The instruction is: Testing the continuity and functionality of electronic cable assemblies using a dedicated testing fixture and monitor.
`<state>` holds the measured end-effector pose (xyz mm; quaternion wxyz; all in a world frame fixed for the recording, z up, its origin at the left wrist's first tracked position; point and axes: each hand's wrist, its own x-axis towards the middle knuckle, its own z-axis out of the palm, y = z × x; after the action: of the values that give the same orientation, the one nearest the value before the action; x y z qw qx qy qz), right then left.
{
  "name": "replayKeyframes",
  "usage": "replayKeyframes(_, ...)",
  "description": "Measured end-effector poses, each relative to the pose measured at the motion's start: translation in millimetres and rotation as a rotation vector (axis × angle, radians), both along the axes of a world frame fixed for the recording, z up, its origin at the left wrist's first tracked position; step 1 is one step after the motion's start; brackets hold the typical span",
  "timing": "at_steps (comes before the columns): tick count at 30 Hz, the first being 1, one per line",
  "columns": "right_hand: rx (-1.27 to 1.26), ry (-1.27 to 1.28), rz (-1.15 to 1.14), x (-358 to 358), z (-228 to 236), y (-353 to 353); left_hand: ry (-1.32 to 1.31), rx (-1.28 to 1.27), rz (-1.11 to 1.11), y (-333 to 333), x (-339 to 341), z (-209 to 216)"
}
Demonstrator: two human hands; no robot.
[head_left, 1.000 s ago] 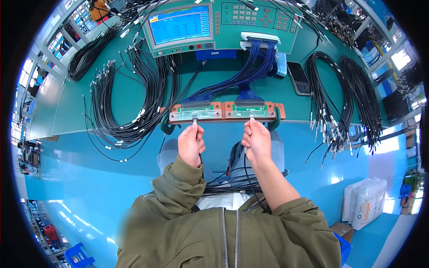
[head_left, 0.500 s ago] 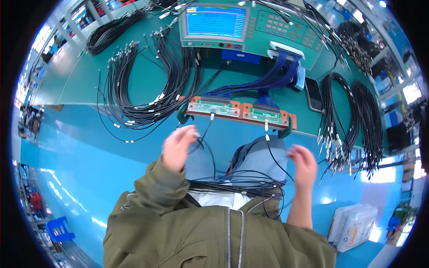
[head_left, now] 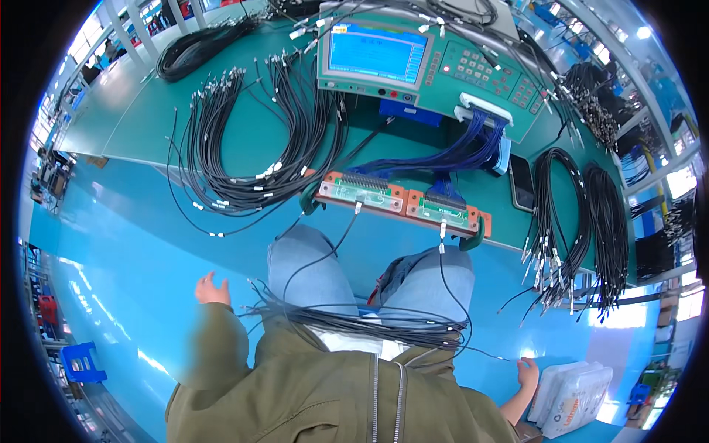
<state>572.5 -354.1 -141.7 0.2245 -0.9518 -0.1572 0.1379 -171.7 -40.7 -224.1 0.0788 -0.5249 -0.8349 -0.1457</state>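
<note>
- Down at the person's left side, left hand (head_left: 210, 289) out past the knee, blurred, fingers loosely spread, gripping nothing, above the blue floor (head_left: 133, 251).
- Low at the right, right hand (head_left: 527, 371) beside the hip, just next to a white packet (head_left: 576, 391); only partly visible, so cannot tell whether open or closed.
- Across the lap, over both jeans-clad knees, a bundle of black cables (head_left: 354, 321), touched by neither hand.
- From that bundle, two thin cables rising to the orange test fixture (head_left: 402, 204) at the near edge of the green surface (head_left: 140, 118), each plugged in with a light-coloured connector.
- Behind the fixture, blue ribbon wires (head_left: 458, 151) running up to a green tester with a lit blue screen (head_left: 377, 53).
- Left of the fixture, a fanned loop of black cables with pale ends (head_left: 251, 148) lying on the surface.
- Right of it, a dark phone (head_left: 521, 183) lying flat, then two more hanks of black cable (head_left: 583, 221) draped over the surface edge.
</note>
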Motion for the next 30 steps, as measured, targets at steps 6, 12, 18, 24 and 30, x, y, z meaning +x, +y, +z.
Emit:
replayKeyframes(6,0.348,-0.402,0.177,-65.8,55.4,144.9,-2.447,-0.631,0.322,61.9,133.0,109.7)
replayKeyframes(12,0.858,-0.144,0.735,-208.7,116.0,237.8,-2.754,-0.076,0.340,92.1,169.3,72.4)
replayKeyframes(18,0.643,1.672,0.971,-261.7,102.9,283.9,-2.481,-0.073,-0.826,16.2,191.8,133.8)
replayKeyframes(24,1.143,2.012,1.171,-323.4,141.3,315.7,-1.160,-0.390,-1.542,-17.4,202.2,224.1)
replayKeyframes(30,1.670,1.558,1.599,-230.2,180.0,273.5,-1.519,0.577,-1.674,-11.1,128.8,271.2)
